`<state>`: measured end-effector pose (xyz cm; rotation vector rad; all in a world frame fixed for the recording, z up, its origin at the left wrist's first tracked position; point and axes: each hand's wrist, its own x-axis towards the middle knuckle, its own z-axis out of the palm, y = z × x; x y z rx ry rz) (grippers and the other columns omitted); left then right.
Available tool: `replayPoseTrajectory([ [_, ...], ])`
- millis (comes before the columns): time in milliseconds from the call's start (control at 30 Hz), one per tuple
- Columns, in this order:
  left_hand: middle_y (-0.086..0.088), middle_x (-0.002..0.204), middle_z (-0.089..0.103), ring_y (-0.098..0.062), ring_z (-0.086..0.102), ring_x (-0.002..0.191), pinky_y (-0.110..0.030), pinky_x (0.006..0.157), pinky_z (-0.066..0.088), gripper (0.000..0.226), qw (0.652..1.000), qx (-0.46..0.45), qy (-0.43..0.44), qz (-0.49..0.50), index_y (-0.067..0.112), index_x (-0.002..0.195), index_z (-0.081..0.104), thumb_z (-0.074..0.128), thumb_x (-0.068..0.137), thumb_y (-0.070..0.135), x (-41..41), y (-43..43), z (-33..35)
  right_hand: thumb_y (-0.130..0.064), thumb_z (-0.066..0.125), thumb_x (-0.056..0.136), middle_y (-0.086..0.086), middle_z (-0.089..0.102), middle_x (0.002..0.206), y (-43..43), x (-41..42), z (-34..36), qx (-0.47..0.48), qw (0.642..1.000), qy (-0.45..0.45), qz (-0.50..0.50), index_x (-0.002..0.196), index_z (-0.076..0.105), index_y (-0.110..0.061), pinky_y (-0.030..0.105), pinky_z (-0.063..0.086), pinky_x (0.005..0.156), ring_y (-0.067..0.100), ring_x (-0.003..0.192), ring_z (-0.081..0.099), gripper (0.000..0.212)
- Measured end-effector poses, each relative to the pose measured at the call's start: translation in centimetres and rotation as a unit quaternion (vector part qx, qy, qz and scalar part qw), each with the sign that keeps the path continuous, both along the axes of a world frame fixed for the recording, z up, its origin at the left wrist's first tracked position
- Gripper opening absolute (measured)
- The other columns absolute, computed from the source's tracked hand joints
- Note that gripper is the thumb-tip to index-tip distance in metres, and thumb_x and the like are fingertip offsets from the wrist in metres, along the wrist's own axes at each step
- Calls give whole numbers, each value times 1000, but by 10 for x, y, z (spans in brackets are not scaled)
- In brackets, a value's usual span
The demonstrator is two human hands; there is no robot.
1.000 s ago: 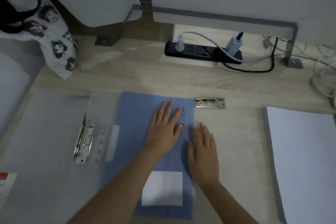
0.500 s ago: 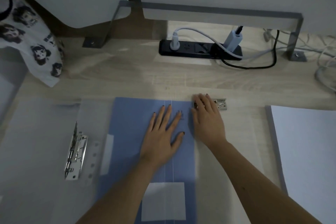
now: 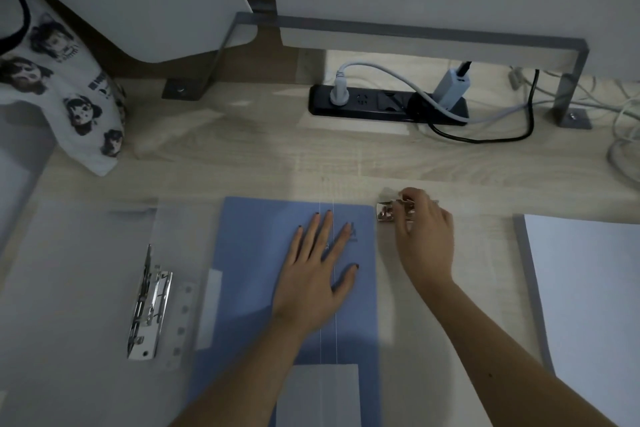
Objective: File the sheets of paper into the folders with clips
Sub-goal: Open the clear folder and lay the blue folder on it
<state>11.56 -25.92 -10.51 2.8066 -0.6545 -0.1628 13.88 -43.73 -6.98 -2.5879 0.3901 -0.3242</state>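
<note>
Head view: a person's left hand (image 3: 317, 274) lies flat and open, pinning a blue plastic folder (image 3: 263, 274) to the pale wooden desk (image 3: 242, 156), while the right hand (image 3: 424, 236) curls its fingers around a small silver metal clip (image 3: 389, 212) at the folder's top right corner. The stack of white paper sheets (image 3: 588, 305) waits untouched at right; filing appears barely begun.

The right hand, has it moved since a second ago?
Yes. The right hand has gone away from the person, off the blue folder beside the left hand, up to the metal clip at the folder's far right corner.
</note>
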Motion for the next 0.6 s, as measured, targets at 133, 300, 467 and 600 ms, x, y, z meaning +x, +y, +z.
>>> replayPoseTrajectory([
  [133, -2, 157, 11, -17, 3, 146, -39, 115, 8, 59, 1000, -1, -2, -2, 27, 148, 13, 21, 95, 52, 0, 1, 1, -17, 46, 93, 1, 68, 81, -24, 4, 11, 128, 987, -19, -98, 89, 55, -15, 29, 35, 72, 26, 78, 62, 10],
  [300, -2, 157, 13, -18, 4, 145, -40, 115, 8, 59, 1000, 1, -5, -9, 26, 148, 13, 17, 95, 52, -1, 2, 1, -17, 49, 90, -4, 71, 82, -43, 8, 18, 336, 926, -25, -171, 75, 56, -24, 38, 49, 88, 17, 91, 67, 18],
  [467, -5, 155, 21, -18, 8, 144, -40, 113, 12, 59, 999, 17, -18, -28, 22, 147, 21, 15, 96, 52, -1, 5, 1, -14, 50, 89, -4, 71, 81, -44, -3, 21, 353, 919, -36, -173, 72, 56, -27, 37, 48, 88, 16, 89, 69, 22],
  [600, -5, 154, 24, -19, 11, 144, -42, 113, 15, 59, 999, 22, -15, -34, 22, 146, 26, 16, 96, 52, -7, 8, 0, -14, 51, 90, -2, 71, 82, -47, -13, 18, 367, 912, -37, -179, 73, 57, -27, 37, 49, 88, 17, 88, 69, 22],
])
